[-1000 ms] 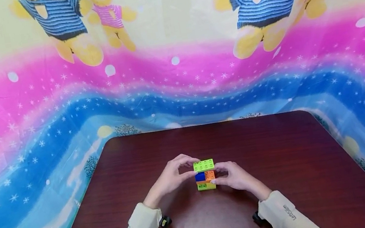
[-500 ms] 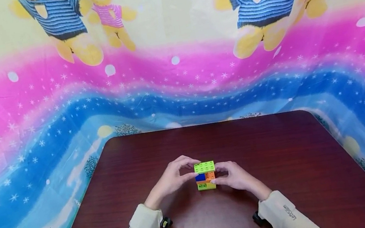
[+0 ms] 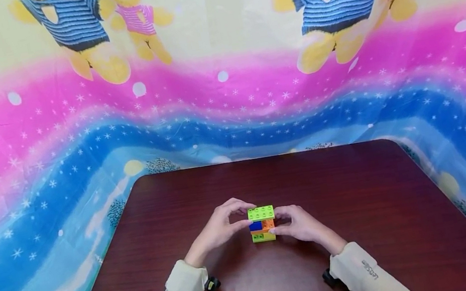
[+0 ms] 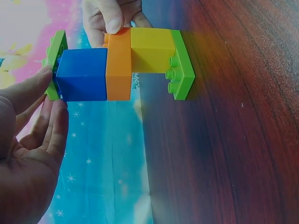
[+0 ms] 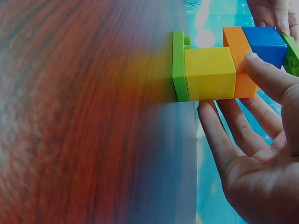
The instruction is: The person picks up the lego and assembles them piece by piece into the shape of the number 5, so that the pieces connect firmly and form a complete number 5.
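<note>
A small tower of toy building bricks stands on the table. Lowest is a green plate [image 4: 184, 65], and a yellow brick [image 5: 210, 72] sits on one end of it. Above come an orange brick [image 4: 118, 65] and a blue brick [image 4: 83, 74]. A second green plate [image 3: 260, 213] lies at the top; blue studs show in a narrow gap beneath it in the left wrist view. My left hand [image 3: 224, 222] pinches this top plate at its left end. From the right, my right hand [image 3: 298, 224] holds the tower, thumb on the orange brick and fingers behind.
The dark brown table [image 3: 334, 175] has rounded far corners. Behind and around it hangs a cloth [image 3: 225, 96] printed with bears and snowflakes. Black wrist devices, one a left-side camera [image 3: 212, 284], hang under the sleeves.
The top green plate has come down slightly toward the blue brick, with my left hand lowering along with it. My right hand keeps its place on the tower.
</note>
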A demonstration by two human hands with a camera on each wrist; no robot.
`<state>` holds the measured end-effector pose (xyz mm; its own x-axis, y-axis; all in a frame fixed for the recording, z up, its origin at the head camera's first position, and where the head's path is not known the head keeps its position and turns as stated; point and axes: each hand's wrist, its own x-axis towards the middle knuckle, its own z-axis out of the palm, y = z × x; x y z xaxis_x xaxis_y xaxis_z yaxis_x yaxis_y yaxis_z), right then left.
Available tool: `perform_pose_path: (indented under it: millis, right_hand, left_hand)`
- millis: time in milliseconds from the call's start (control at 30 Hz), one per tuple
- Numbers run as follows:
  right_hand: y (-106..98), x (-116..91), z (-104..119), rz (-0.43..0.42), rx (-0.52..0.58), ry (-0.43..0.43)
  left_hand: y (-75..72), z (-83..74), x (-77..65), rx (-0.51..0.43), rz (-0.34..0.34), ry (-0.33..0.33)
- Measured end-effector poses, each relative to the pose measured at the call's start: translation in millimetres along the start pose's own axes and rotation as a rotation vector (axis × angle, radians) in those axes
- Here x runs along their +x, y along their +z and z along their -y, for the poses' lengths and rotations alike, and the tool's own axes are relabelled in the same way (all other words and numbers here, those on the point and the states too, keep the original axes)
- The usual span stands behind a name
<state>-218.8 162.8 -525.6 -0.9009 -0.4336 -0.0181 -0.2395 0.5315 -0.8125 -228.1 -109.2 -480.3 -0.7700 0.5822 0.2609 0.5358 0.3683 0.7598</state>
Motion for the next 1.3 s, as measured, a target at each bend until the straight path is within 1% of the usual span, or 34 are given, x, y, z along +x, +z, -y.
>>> perform_pose_path:
  millis: [133, 433, 700, 800, 1033, 1167, 1300]
  right_hand:
    - [0.2, 0.1, -0.1, -0.002, 0.0, 0.0]
    - [0.9, 1.1, -1.9, -0.004, 0.018, -0.017]
    - [1.2, 0.2, -2.5, -0.008, 0.005, 0.014]
    - [0.4, 0.5, -1.5, -0.006, 0.018, 0.001]
    - [0.1, -0.1, -3.0, -0.009, 0.02, 0.001]
    - [0.5, 0.2, -3.6, -0.01, 0.019, -0.014]
    - [1.4, 1.0, -3.1, -0.014, 0.02, -0.02]
  left_hand:
    - [-0.3, -0.6, -0.1, 0.015, -0.001, -0.005]
    - [-0.3, 0.3, -0.3, -0.003, -0.002, -0.002]
    - [-1.1, 2.7, -2.7, -0.009, 0.015, -0.028]
    - [-0.3, 2.6, -2.5, -0.014, 0.018, -0.036]
    - [6.3, 5.7, -4.0, -0.016, -0.022, -0.02]
    - [10.4, 6.2, -5.3, -0.041, -0.05, -0.032]
    - [14.2, 7.4, -6.8, -0.089, -0.076, -0.034]
